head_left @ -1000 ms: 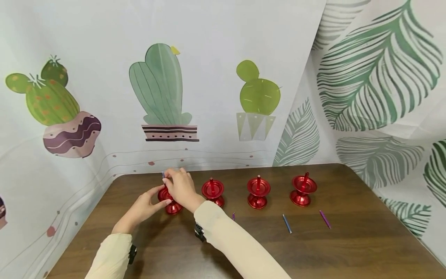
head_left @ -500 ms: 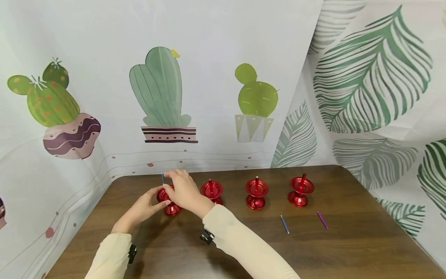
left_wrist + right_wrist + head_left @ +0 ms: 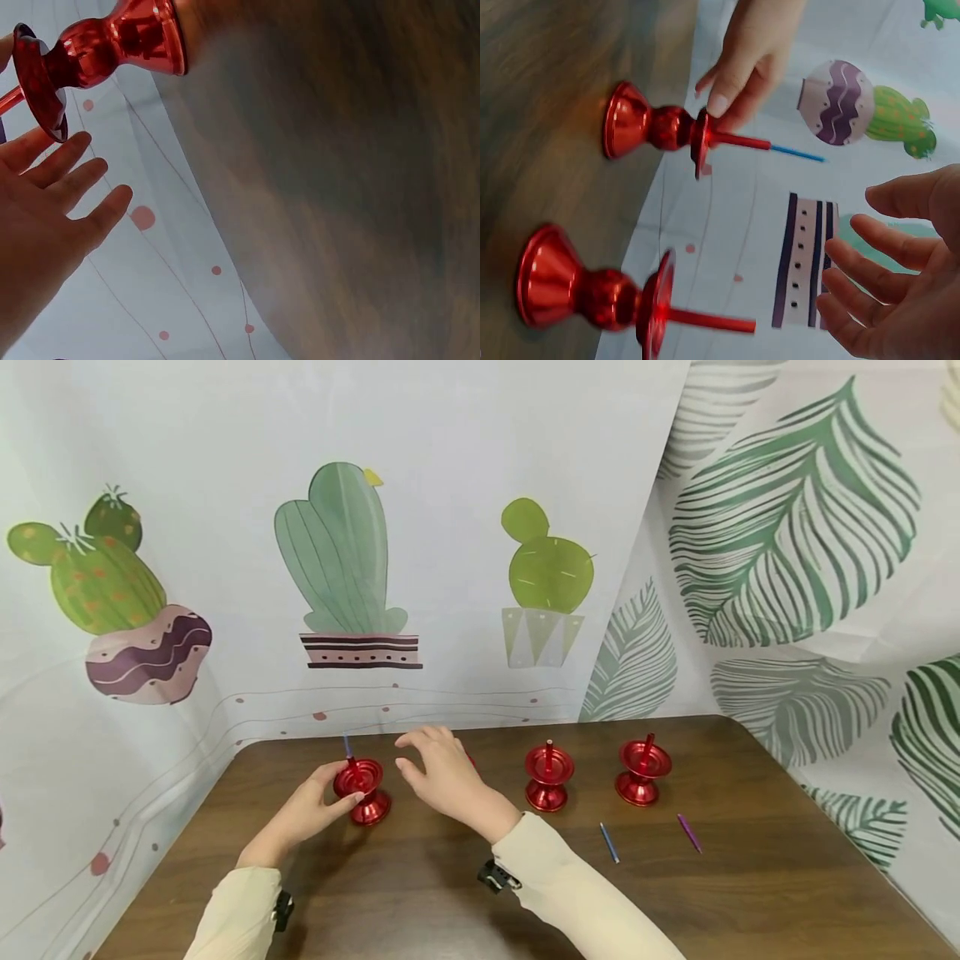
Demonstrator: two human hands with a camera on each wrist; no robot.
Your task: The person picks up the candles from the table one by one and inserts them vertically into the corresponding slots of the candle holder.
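The leftmost red metal candle holder (image 3: 371,810) stands on the table, a thin blue candle (image 3: 347,744) upright in its red tube. My left hand (image 3: 303,817) grips the holder's dish between thumb and fingers, while its other fingers (image 3: 79,180) spread out below the rim in the left wrist view. To the right of that holder, my right hand (image 3: 450,777) hovers in the air, fingers loosely bent and holding nothing. A second red holder (image 3: 604,296), its tube bare, is mostly hidden behind the right hand in the head view but shows in the right wrist view.
Two more red holders, a third (image 3: 548,785) and a fourth (image 3: 641,772), stand in the row rightward. In front of them lie a blue candle (image 3: 609,843) and a purple candle (image 3: 689,833). A patterned cloth wall (image 3: 457,568) rises behind the table (image 3: 420,902).
My right hand has let go of the blue candle and drawn away to the right, uncovering the candle in its tube. My left hand keeps its grip on the holder's dish.
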